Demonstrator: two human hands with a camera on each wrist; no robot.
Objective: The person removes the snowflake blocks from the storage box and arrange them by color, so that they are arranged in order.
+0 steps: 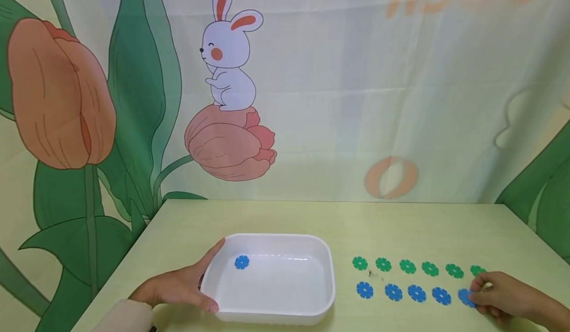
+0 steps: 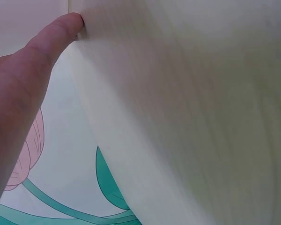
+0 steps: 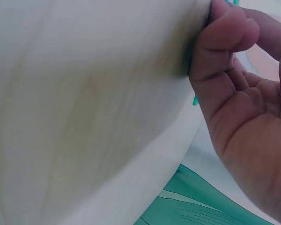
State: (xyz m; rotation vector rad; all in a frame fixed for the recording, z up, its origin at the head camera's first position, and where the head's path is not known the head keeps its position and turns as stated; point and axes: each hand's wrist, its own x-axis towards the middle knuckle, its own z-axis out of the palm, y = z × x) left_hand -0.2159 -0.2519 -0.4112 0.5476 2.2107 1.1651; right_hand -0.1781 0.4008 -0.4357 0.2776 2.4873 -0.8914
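Observation:
My left hand holds the left end of a white plastic tray, thumb at the near corner and fingers at the far one. Inside the tray, toward its back left, lies a blue snowflake building disc. To the right, my right hand pinches the right edge of another blue snowflake disc at the end of a row. In the right wrist view the fingertips are right at the tabletop, and that disc is mostly hidden.
Several more blue discs continue that row on the table. Behind them runs a row of green discs; the rightmost is partly covered by my right hand. A curtain printed with tulips and a rabbit hangs behind the table.

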